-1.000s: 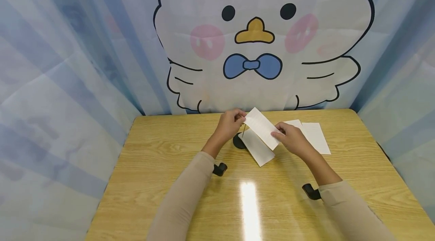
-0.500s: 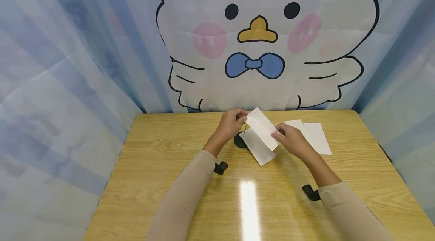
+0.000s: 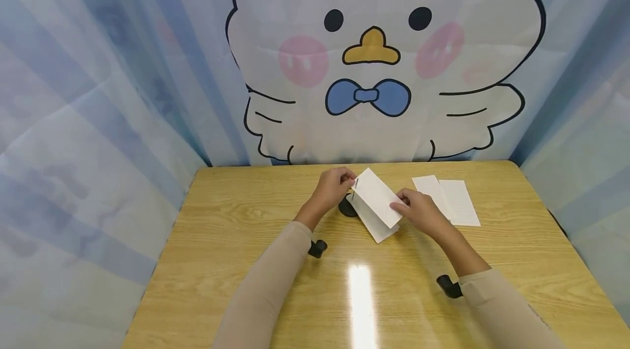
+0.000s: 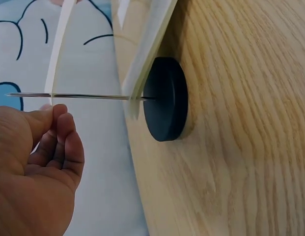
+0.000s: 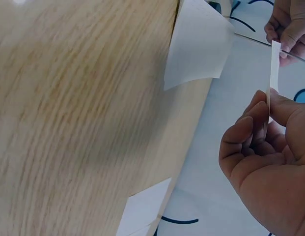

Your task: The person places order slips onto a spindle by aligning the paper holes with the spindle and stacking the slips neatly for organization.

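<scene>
A bill spike with a thin metal rod [image 4: 103,97] rises from a round black base [image 4: 167,101] on the table. Several paper slips [image 3: 370,217] are skewered low on the rod, just over the base. Higher up, the rod passes through the corner of another white slip [image 3: 376,196]. My left hand [image 3: 334,187] pinches that slip's corner between thumb and fingertips, right beside the rod. At the opposite end, my right hand [image 3: 418,209] pinches the same slip between thumb and curled fingers. In the left wrist view the rod's tip sticks out beyond the slip.
Two white sheets [image 3: 460,204] lie at the back right of the wooden table [image 3: 236,261]. A curtain [image 3: 364,135] with a cartoon bird hangs right behind the table's far edge. Black wrist camera mounts [image 3: 449,286] sit under the forearms.
The held slip has come down onto the spike: its rod now pokes through the corner, where earlier the slip was above it. Both hands moved slightly downward with it.
</scene>
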Available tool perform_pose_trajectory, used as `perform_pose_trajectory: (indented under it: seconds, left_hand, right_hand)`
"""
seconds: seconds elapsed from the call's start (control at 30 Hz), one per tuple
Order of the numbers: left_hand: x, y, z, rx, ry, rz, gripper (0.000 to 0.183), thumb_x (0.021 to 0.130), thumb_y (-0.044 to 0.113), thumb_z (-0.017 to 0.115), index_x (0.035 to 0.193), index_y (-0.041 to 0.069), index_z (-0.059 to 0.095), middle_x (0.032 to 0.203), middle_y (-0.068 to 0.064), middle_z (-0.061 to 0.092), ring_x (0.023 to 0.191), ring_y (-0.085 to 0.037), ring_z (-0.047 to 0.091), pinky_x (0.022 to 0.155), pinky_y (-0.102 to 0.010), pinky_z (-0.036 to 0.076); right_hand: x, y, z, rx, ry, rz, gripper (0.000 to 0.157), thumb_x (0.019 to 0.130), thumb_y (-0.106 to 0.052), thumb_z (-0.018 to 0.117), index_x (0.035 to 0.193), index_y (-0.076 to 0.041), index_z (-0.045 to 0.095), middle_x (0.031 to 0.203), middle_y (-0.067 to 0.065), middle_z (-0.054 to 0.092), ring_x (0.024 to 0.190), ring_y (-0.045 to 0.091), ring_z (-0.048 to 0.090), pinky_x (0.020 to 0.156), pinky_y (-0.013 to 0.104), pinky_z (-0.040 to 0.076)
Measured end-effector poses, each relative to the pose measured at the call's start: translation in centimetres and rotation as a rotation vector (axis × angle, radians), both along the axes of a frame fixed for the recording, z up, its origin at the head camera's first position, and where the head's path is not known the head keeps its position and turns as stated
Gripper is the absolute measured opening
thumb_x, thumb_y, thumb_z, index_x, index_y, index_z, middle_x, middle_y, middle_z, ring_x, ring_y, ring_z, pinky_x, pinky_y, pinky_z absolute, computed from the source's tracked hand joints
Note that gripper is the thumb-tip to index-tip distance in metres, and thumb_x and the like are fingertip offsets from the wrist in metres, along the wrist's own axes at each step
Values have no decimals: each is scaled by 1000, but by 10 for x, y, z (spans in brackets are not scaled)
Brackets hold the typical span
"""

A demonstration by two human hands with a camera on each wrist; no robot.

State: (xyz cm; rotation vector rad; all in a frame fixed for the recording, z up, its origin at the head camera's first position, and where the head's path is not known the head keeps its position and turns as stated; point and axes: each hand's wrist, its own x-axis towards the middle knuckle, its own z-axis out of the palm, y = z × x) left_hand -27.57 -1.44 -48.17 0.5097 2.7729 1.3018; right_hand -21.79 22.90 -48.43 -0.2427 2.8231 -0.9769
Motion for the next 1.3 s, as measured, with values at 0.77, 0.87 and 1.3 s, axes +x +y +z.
perform_pose_trajectory:
  seconds: [0.77, 0.87, 1.3]
  left_hand:
    - [0, 2, -24, -109, -16, -7, 12, 96, 16, 60, 101, 11, 70, 89, 0, 67, 74, -10, 56, 65, -20, 48]
    - [0, 2, -29, -120, 9, -15, 11, 96, 14, 60, 100, 10, 70, 87, 0, 67, 72, -8, 54, 63, -19, 47]
    - [2, 3, -35, -179, 25, -20, 11, 96, 15, 61, 98, 13, 71, 88, 0, 68, 73, -8, 56, 63, -18, 46]
  right_hand:
    - [5, -6, -28, 43, -7, 38, 23, 91, -27, 68, 94, -6, 60, 73, 2, 50, 66, 14, 44, 60, 26, 36]
    - [6, -6, -32, 45, -13, 37, 23, 90, -28, 68, 95, -6, 61, 74, 2, 52, 67, 14, 46, 60, 27, 37]
    - [8, -8, -41, 35, -61, 7, 32, 88, -30, 71, 102, -4, 58, 85, 7, 63, 77, 17, 57, 68, 30, 47]
